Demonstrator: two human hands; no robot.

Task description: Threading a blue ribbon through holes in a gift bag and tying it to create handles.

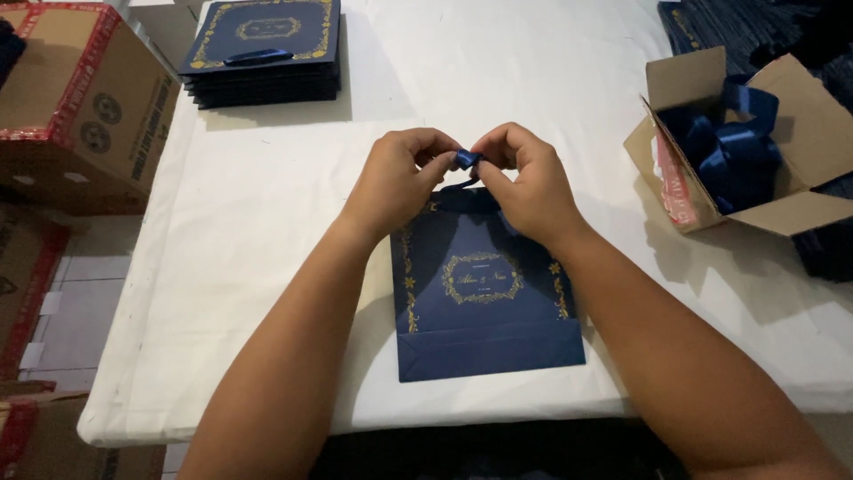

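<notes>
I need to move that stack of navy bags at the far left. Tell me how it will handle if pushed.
The stack looks flat and squarely piled, so it probably won't tip. The bags look like smooth paper, so upper ones may slide off if pushed high. On the white cloth, a low push might drag and wrinkle the cloth.

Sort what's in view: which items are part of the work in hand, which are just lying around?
In hand:
- left hand and right hand, both pinching the blue ribbon
- flat navy gift bag under them
- open carton of blue ribbons
- stack of matching navy bags

Lying about:
- taped cardboard box, off the white table
- cartons on the floor
</notes>
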